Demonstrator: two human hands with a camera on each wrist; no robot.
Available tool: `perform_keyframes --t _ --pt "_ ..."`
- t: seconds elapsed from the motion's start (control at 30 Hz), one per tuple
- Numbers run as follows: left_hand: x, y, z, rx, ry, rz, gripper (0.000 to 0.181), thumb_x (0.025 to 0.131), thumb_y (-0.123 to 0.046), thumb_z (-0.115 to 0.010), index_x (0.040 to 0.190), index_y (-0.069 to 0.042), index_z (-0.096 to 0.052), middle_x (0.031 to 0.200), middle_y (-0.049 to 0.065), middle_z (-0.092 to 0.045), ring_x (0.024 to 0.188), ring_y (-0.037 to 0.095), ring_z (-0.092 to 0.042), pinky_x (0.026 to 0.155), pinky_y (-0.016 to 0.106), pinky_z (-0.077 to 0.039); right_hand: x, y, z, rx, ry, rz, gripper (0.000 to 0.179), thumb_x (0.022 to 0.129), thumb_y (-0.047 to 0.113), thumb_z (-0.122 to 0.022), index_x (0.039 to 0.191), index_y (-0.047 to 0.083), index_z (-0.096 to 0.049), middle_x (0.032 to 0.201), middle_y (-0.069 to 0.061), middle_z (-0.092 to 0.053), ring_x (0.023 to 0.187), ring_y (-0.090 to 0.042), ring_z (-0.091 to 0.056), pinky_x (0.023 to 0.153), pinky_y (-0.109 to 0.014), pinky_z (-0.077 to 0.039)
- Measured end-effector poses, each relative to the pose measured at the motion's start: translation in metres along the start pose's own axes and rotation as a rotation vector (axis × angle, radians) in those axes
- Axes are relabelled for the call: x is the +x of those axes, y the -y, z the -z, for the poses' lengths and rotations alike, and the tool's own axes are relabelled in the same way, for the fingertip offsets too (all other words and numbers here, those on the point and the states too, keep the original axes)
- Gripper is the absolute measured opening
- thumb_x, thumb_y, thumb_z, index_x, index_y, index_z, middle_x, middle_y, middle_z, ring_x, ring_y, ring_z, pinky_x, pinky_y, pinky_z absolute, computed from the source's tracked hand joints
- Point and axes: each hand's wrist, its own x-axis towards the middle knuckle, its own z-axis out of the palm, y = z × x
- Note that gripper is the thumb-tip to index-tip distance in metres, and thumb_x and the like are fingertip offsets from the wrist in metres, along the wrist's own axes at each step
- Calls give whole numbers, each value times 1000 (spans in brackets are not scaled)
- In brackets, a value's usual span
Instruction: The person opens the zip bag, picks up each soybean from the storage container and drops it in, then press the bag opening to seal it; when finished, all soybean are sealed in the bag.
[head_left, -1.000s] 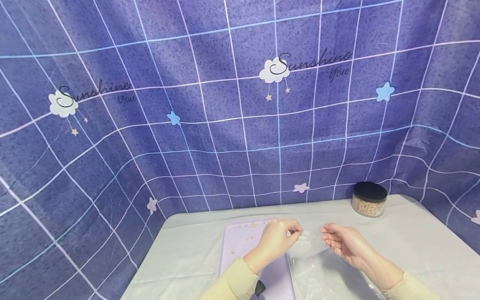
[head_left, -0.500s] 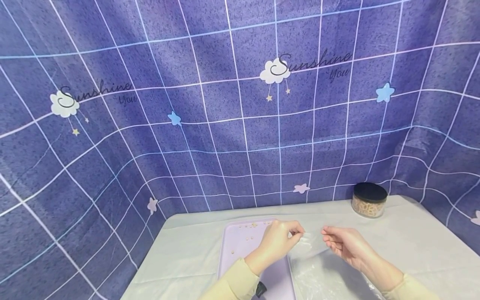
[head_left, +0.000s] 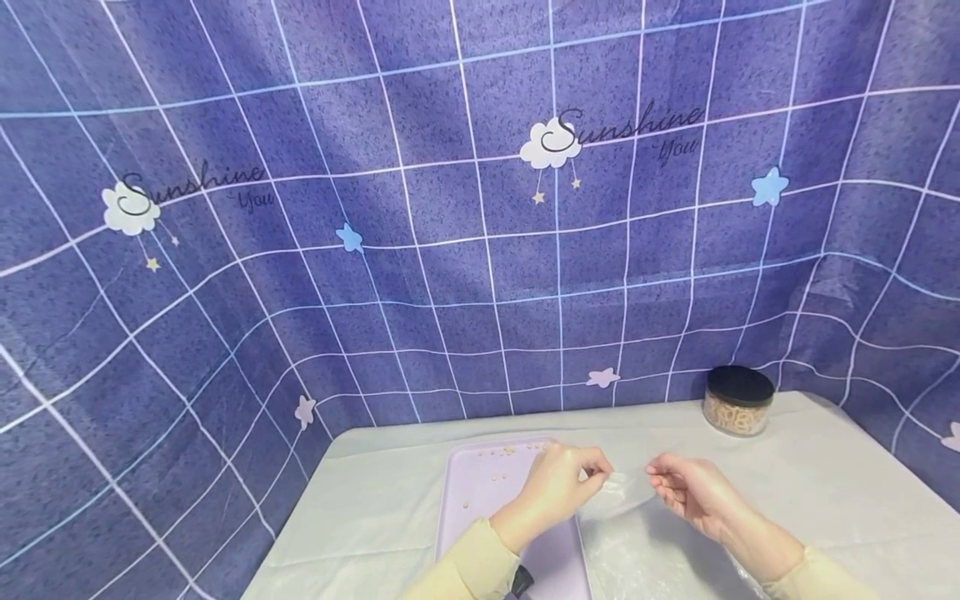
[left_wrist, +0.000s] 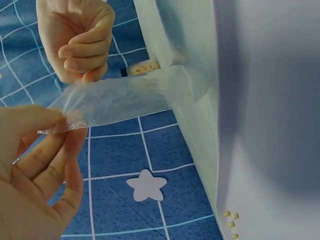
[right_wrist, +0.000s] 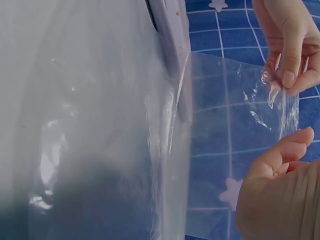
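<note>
A clear plastic zip bag (right_wrist: 227,107) is stretched between my hands, its ribbed zip edge raised and its body trailing down over the table. My left hand (head_left: 555,487) pinches that edge between thumb and forefinger, above the right side of a lilac tray (head_left: 468,533). Across from it, my right hand (head_left: 697,496) grips the same edge with curled fingers. In the left wrist view the lifted strip of bag (left_wrist: 130,97) spans the two hands. Small yellowish pieces (head_left: 504,477) lie scattered on the tray.
A clear jar (head_left: 738,408) with a black lid, full of ring-shaped pieces, stands at the table's back right. More clear plastic (head_left: 645,562) spreads in front of the hands. A dark object (head_left: 521,578) shows beside the left sleeve. Purple gridded cloth (head_left: 420,333) hangs behind.
Both hands have come slightly down and to the right, still holding the zip bag's edge. The tray and the jar stay where they were.
</note>
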Motion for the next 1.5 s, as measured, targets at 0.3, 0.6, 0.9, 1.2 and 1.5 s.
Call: perform_keyframes --t 0.3,0.6,0.9,1.2,1.5 --pt "21 1 -10 -534 249 300 20 97 -26 -70 104 -8 -76 86 -11 -74 75 -1 -66 75 16 -53 1 -4 -2 -45 22 -1 29 97 6 -46 79 12 -67 66 9 -65 57 3 -58 56 -10 -48" --pt "37 -2 -25 -668 338 495 15 90 -18 -79 94 -4 -80 73 -5 -73 65 5 -67 66 22 -56 1 -12 -9 -95 91 79 29 99 3 -45 85 11 -69 66 9 -63 57 2 -55 55 -11 -45" --pt "39 -4 -24 -637 303 578 5 88 -8 -78 86 -5 -79 71 -4 -73 62 8 -68 66 20 -56 1 -16 -9 -156 82 116 23 103 6 -50 89 9 -68 72 7 -63 59 1 -54 56 -13 -46" --pt "38 -3 -28 -545 303 526 6 84 -4 -75 79 -7 -79 61 -6 -69 56 6 -65 68 17 -52 -3 -18 -11 -202 63 136 21 103 7 -53 89 8 -68 71 6 -62 61 -1 -55 58 -14 -48" --pt "39 -1 -28 -528 259 488 8 81 -2 -71 78 -5 -77 60 -8 -67 57 3 -60 58 17 -49 -1 -17 -11 -213 32 145 19 103 7 -54 89 6 -67 72 5 -62 62 -1 -55 59 -15 -50"
